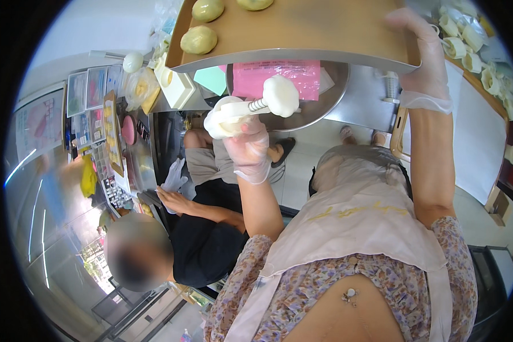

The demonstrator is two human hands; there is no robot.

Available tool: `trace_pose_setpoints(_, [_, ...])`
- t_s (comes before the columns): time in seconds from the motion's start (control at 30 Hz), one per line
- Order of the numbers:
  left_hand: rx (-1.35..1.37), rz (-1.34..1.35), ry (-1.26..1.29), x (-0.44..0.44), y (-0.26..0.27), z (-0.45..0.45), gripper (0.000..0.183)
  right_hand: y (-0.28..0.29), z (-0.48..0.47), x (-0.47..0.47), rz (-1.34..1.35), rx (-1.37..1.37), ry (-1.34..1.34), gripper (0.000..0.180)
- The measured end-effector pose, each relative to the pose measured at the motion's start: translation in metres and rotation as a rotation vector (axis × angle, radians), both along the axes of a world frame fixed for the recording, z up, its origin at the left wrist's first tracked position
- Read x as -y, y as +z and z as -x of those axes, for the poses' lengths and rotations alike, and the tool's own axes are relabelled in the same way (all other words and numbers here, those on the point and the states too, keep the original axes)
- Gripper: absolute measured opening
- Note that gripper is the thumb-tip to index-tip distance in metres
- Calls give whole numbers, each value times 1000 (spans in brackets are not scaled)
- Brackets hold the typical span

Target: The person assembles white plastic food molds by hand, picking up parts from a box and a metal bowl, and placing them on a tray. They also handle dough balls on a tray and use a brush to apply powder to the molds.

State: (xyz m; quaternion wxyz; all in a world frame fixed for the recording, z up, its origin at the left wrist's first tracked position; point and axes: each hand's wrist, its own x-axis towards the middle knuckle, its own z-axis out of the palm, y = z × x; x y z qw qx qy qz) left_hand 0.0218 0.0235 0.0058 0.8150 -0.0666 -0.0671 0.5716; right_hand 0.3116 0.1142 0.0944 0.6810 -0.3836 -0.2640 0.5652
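Observation:
My left hand (249, 149), in a clear disposable glove, is closed around a white plastic plunger mooncake press (233, 117). The press has a spring and a scalloped knob (281, 96). My right hand (425, 55), gloved too, grips the right end of a gold-coloured baking tray (325, 36), with finger ends blurred over its surface. At the tray's left lie several glossy pale-yellow dough balls (199, 39). Under its near edge sits a wide metal bowl (340, 96) with a pink printed packet (278, 79) in it.
To the left sits a co-worker (209, 235) in black, a plastic bag (174, 177) in hand. Several white mould parts (455, 47) stand at the right, by a wooden-edged white board (474, 137). A spring plunger (391, 87) lies on the metal counter (361, 100).

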Motion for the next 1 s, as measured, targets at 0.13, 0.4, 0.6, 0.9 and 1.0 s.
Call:
trace_pose_setpoints(0.13, [-295,-113,50,4,-8,-2,64,-2,3,2,37,28,-6,19])
trace_pose_setpoints(0.4, [-23,-255,-91,8,-3,-6,84,-10,11,14,158,96,0,29])
trace_pose_setpoints(0.6, [108,-160,-99,22,-1,-4,63,-33,5,20,167,73,117,39])
trace_pose_setpoints(0.9, [-57,-3,195,29,62,-11,50,-55,7,40,200,43,234,51])
trace_pose_setpoints(1.0, [-67,-45,174,24,67,-22,44,-63,16,45,208,33,280,55])
